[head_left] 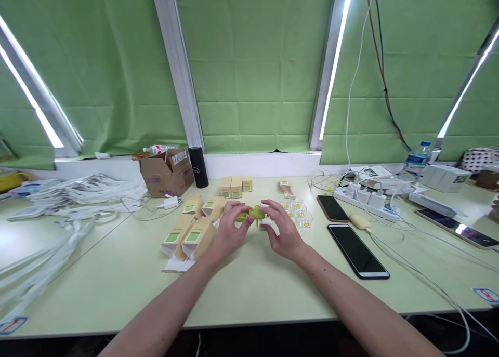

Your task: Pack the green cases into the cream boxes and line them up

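Note:
A small yellow-green piece with a short stem point(256, 212) is between my hands, above the table; its exact kind is too small to make out. My left hand point(231, 228) pinches its left side, with another bit of green point(242, 216) showing between thumb and fingers. My right hand point(284, 232) has its fingertips curled round the right side of the piece. Something small and white point(266, 221) shows by the right fingers. Just beyond the right hand lie several clear plastic cups point(306, 220) with yellow centres. Tan boxes with green labels point(199, 236) stand left of my left hand.
Small tan boxes point(236, 186), a brown carton point(167, 173) and a black cylinder point(198, 167) stand at the back. White straps point(89, 193) spread across the left. Phones point(358, 250), a power strip point(366, 201), cables and a water bottle point(417, 161) occupy the right.

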The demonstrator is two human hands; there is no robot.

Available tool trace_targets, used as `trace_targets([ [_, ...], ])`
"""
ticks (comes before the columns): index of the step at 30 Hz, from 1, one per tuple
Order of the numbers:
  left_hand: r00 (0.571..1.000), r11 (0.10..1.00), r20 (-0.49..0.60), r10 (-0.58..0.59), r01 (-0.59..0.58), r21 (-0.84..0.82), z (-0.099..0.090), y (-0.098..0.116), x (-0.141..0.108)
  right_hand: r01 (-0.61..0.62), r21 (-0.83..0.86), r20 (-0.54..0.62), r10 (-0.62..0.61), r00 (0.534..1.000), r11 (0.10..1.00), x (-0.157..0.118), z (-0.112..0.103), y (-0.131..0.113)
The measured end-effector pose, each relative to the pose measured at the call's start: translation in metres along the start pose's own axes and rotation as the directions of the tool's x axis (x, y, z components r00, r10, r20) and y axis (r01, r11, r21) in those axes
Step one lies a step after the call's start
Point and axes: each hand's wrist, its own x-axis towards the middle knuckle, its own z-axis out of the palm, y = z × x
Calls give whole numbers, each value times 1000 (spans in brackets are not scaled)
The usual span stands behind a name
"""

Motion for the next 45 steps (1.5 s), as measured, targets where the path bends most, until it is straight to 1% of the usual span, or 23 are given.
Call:
trace_targets([
  [2,999,999,11,-43,43,10,0,1,0,0,-7,5,0,1000,1000,0,2,0],
  [5,997,997,31,-74,73,21,-1,4,1,-10,-1,1,10,1000,1000,-1,4,0],
  [12,994,999,98,-46,48,-19,-1,6,2,-69,50,17,68,998,996,-1,4,-2],
  [15,991,997,124,-51,58,-55,-1,7,2,-120,102,24,119,993,987,1,3,-3],
  [18,985,995,165,-58,70,-65,-3,9,1,-209,139,40,205,978,968,1,1,-3],
  [20,983,997,174,-54,62,-43,-5,9,0,-255,168,34,253,967,952,2,1,-2],
  [23,992,999,120,-39,37,15,-6,8,0,-290,212,16,293,956,933,1,0,1],
  [26,997,1000,82,-10,8,24,-6,8,0,-314,222,26,316,948,923,0,1,4],
  [29,993,1000,119,26,-27,10,-6,9,-1,-355,240,28,359,933,904,-2,3,6],
  [31,982,998,179,52,-55,9,-6,10,-2,-382,265,39,386,922,885,-3,4,6],
  [34,963,996,253,94,-94,-13,-5,10,-4,-402,287,67,401,914,869,-3,4,6],
  [36,954,994,277,111,-102,-46,-4,10,-4,-405,292,78,400,913,866,-3,4,5],
  [39,951,991,288,110,-83,-105,-4,10,-3,-402,306,83,397,914,863,-3,3,5],
  [41,956,988,276,104,-68,-135,-5,10,-2,-400,316,85,394,915,861,-3,3,6],
  [45,958,985,271,88,-44,-165,-4,11,-2,-407,329,100,397,912,852,-4,3,8],
])
